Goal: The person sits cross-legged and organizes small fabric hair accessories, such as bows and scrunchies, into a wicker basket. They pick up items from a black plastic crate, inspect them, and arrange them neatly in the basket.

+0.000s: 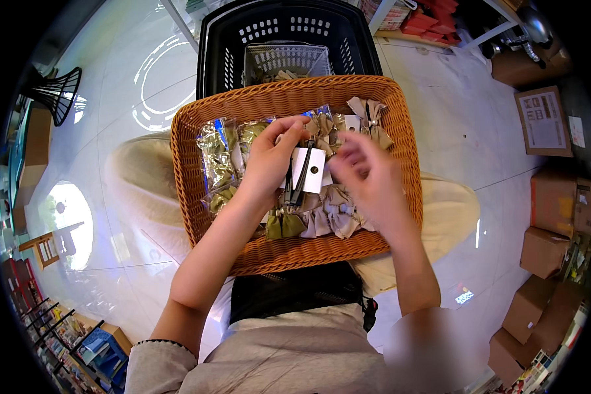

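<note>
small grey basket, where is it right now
In the head view, the grey basket sits top centre, inside the black basket, beyond the wicker basket.

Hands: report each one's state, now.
Left hand: closed, holding a white card with a black clip.
Right hand: blurred, fingers curled; whether it holds anything cannot be told.

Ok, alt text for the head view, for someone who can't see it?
The left hand holds a black clip with a white card over a brown wicker basket of fabric bows, some bagged; the blurred right hand hovers beside the card. A black plastic basket stands beyond.
</note>
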The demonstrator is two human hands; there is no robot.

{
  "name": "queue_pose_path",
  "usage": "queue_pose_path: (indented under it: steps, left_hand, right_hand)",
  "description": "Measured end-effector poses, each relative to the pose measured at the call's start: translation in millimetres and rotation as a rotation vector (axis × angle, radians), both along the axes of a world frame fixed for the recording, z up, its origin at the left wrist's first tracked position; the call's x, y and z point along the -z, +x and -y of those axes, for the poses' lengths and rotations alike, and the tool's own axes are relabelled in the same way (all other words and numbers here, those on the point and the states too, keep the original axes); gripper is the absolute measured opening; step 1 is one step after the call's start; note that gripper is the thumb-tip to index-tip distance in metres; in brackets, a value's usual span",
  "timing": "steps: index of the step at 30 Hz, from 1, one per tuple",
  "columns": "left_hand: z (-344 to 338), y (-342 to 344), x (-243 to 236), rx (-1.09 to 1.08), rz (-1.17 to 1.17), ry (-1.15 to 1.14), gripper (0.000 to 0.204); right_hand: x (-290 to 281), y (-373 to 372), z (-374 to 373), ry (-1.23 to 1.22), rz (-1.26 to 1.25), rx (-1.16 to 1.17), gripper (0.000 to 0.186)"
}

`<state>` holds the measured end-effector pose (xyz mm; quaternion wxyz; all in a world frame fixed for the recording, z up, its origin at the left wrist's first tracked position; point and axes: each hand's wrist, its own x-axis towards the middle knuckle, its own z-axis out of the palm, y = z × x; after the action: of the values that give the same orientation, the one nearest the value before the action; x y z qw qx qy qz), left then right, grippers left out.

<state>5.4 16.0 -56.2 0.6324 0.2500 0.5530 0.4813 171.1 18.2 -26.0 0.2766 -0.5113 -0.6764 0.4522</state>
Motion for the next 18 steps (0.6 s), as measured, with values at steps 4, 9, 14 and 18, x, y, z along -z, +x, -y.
queue_pose_path:
  steps: [4, 9, 14, 18]
  left_hand:
    - [0.2, 6.3, 4.9, -0.076, 0.029, 0.045, 0.023]
    - [7.5, 10.3, -0.7, -0.11, 0.133, -0.028, 0.03]
    - [20.4, 16.9, -19.5, -0.109, 0.298, -0.087, 0.051]
    - [25.2, 12.7, -3.4, 0.002, 0.222, -0.13, 0.052]
  right_hand:
    - [19.4, -18.1, 24.6, -0.082, -0.276, 0.061, 0.051]
    - [29.8, -21.5, 22.5, -0.065, -0.236, 0.258, 0.042]
    - [39.6, -12.8, 17.8, -0.12, -0.436, 0.387, 0.032]
    - [37.9, -11.0, 17.9, -0.211, -0.547, 0.416, 0.029]
